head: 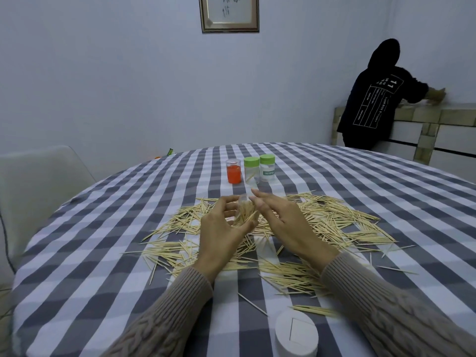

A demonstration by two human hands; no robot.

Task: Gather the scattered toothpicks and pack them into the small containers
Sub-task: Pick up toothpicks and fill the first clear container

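Observation:
Scattered toothpicks point(332, 222) cover the middle of the checked tablecloth in a wide pile. My left hand point(219, 233) grips a small clear container point(244, 210), tilted and packed with toothpicks. My right hand point(283, 222) hovers right beside the container's mouth, fingers spread, holding nothing that I can see. Beyond the pile stand three small jars: an orange one point(234, 171) with a clear lid, a green-lidded one point(251, 171) with a few toothpicks inside, and a green-lidded labelled one point(267, 168).
A white round lid point(296, 333) lies near the table's front edge. A pale chair point(38, 181) stands at the left. A person in a black hoodie point(373, 99) leans on a tiled counter point(425, 117) at the back right. The round table point(103, 253) carries a grey and white cloth.

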